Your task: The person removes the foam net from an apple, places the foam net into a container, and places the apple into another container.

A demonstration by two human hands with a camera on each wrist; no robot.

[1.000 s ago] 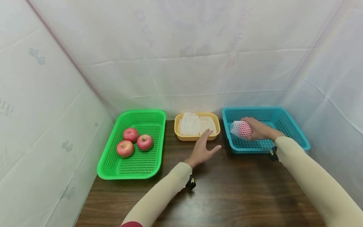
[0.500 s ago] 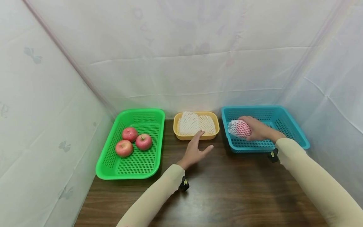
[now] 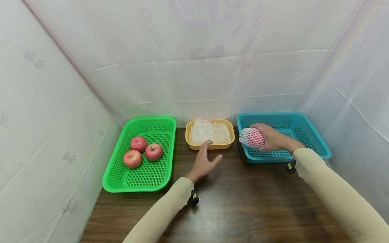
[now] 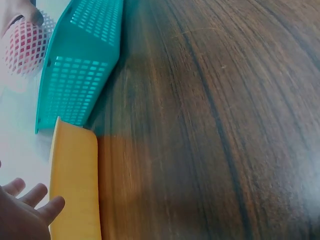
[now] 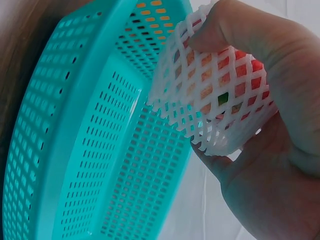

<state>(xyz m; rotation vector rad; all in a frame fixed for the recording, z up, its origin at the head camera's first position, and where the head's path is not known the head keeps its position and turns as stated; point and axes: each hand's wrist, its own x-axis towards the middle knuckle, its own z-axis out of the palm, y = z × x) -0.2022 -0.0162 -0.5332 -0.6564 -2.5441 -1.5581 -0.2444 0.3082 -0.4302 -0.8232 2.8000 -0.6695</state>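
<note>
My right hand (image 3: 268,136) grips an apple (image 3: 256,137) wrapped in a white foam net sleeve (image 5: 187,85), held over the left part of the blue basket (image 3: 319,145). In the right wrist view the net's toothed end stands out past the fruit, and red skin shows through the mesh. My left hand (image 3: 203,162) has its fingers extended and thumb spread, with nothing in it. Its fingertips overlap the front rim of the small yellow tray (image 3: 209,147) in the head view. White foam nets (image 3: 203,131) lie flat in that tray.
At the left stands a green basket (image 3: 165,175) with three bare red apples (image 3: 154,152) in it. All the containers rest on a dark wooden table (image 3: 243,202). White sheeting (image 3: 194,81) encloses the back and both sides.
My right hand has shifted slightly left with the netted apple. My left hand has drawn back a little to the left, away from over the yellow tray.
</note>
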